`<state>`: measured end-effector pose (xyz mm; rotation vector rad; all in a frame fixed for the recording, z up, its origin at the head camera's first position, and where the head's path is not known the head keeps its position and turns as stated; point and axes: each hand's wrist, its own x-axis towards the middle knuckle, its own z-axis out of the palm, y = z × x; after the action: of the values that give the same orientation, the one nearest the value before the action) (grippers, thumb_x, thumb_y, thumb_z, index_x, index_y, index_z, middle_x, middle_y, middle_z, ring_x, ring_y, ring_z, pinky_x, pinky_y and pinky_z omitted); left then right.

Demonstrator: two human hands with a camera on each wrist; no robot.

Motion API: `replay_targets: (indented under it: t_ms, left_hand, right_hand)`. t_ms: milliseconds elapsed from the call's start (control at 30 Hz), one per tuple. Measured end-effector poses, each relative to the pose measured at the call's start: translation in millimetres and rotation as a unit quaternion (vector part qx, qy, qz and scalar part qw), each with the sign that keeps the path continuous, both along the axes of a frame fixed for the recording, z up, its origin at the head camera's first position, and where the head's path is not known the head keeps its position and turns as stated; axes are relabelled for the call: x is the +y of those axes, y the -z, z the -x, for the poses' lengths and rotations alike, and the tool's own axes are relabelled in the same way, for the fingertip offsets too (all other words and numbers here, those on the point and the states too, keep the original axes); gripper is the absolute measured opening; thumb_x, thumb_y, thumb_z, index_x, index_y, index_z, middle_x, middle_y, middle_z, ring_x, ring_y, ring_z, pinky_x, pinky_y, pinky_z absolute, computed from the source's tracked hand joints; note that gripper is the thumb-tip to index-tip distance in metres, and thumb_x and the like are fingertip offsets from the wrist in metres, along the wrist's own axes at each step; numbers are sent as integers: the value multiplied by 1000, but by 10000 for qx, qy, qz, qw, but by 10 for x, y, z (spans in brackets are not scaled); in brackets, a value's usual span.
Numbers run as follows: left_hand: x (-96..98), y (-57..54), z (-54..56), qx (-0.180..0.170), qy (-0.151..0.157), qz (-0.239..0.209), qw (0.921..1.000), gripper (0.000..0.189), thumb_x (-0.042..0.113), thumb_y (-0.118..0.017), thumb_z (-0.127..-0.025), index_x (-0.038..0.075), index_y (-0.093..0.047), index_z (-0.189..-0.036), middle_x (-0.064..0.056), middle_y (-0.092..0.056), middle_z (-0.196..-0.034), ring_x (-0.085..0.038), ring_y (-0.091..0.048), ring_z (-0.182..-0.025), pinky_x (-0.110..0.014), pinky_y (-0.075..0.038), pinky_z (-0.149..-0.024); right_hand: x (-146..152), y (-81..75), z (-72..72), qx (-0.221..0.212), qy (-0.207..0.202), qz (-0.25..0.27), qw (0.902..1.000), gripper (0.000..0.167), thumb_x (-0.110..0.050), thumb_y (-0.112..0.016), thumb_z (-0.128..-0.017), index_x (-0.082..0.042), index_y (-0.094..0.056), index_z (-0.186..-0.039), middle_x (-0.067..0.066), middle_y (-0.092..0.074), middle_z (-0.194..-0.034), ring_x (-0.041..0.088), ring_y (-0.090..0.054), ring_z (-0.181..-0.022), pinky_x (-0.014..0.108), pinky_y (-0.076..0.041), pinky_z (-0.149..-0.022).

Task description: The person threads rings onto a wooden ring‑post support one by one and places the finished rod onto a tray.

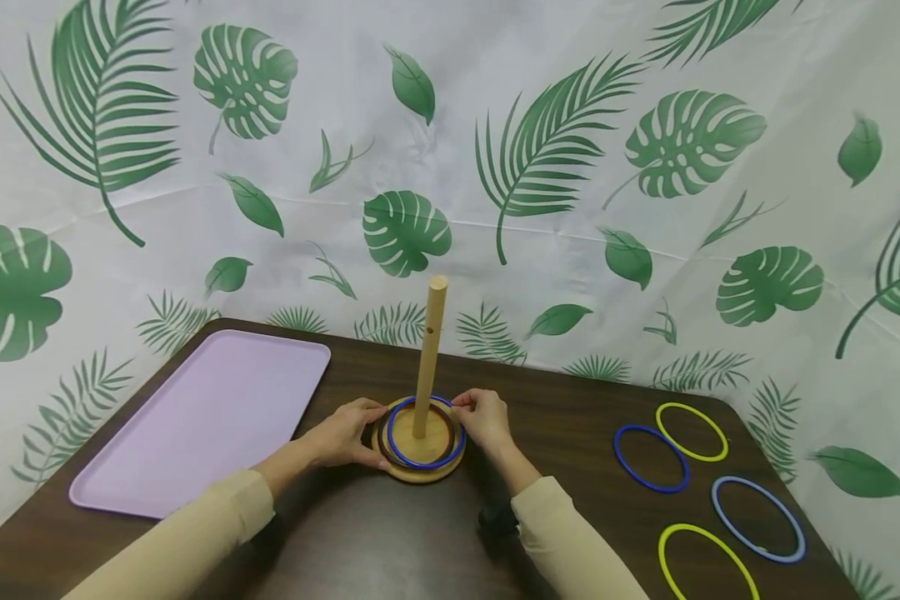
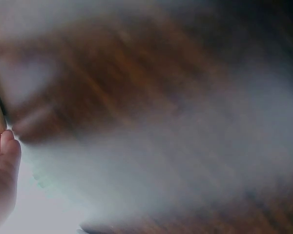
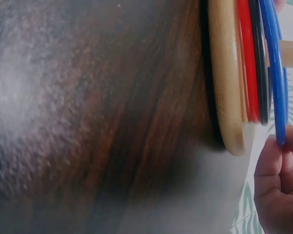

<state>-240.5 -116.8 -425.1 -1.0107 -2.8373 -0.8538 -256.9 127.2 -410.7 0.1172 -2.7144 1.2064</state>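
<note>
A round wooden base (image 1: 422,477) with an upright wooden peg (image 1: 430,354) stands on the table. A red ring (image 3: 249,63) and a black ring (image 3: 257,63) lie stacked on the base around the peg. Above them a blue ring (image 3: 277,73) encircles the peg, its near edge apart from the black one in the right wrist view. My right hand (image 1: 484,421) pinches this blue ring at its right side between thumb and fingers. On the other side my left hand (image 1: 345,435) grips the base's left edge, thumb in front and fingers behind.
To the right lie a second blue ring (image 1: 621,461), a light blue ring (image 1: 798,533), a far yellow ring (image 1: 693,456) and a near yellow ring (image 1: 663,560). A lilac tray (image 1: 217,417) covers the table's left side. Behind the dark wooden table (image 1: 570,417) hangs a leaf-print cloth (image 1: 480,125).
</note>
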Motion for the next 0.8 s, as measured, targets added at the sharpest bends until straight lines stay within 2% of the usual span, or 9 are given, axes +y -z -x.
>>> replay_targets:
  t_ms: [133, 167, 267, 467, 600, 800]
  left_hand:
    - [-4, -16, -17, 41, 51, -196, 9998, 87, 43, -82, -68, -15, -51, -125, -27, -55, -120, -42, -52, -113, -52, -42, -95]
    - [-2, -19, -24, 169, 95, -206, 9996, 87, 46, -80, -68, -15, -52, -123, -26, -56, -118, -41, -53, -111, -51, -44, -94]
    - [-3, -26, -38, 228, 121, -268, 9993, 88, 49, -79, -69, -15, -53, -122, -26, -56, -117, -41, -53, -109, -51, -44, -92]
    - [6, -8, -17, -191, -75, -57, 9998, 87, 40, -83, -68, -12, -50, -128, -25, -53, -125, -41, -49, -116, -53, -41, -96]
    - [9, -6, -11, -196, -112, 84, 9997, 87, 40, -83, -68, -11, -49, -129, -24, -52, -126, -40, -49, -117, -52, -41, -97]
    - [13, -25, -27, -190, -47, -7, 9998, 86, 39, -83, -67, -10, -50, -130, -24, -53, -125, -40, -50, -116, -51, -42, -96]
  right_hand:
    - [-22, 17, 0, -114, 54, 32, 9999, 5, -8, -71, -78, -3, -71, -77, 1, -62, -63, 9, -49, -56, 22, -42, -53]
    - [-27, 23, -2, -139, 67, 28, 9999, 6, -9, -72, -78, -4, -71, -77, 0, -62, -62, 9, -49, -56, 22, -42, -54]
    - [-37, 44, -8, -176, 88, 26, 9998, 7, -11, -72, -79, -4, -71, -77, 0, -61, -62, 9, -49, -56, 23, -42, -54]
    - [-54, 67, -9, -111, 159, 7, 9998, 7, -12, -72, -79, -5, -71, -76, -1, -62, -63, 8, -49, -57, 23, -42, -55]
    - [-68, 69, -17, -90, 154, 44, 9998, 9, -12, -73, -79, -4, -70, -75, -1, -60, -62, 8, -48, -57, 22, -42, -54]
    - [-86, 60, -42, -197, 146, 69, 9997, 11, -14, -73, -79, -5, -69, -75, -2, -58, -62, 9, -48, -57, 22, -41, -54]
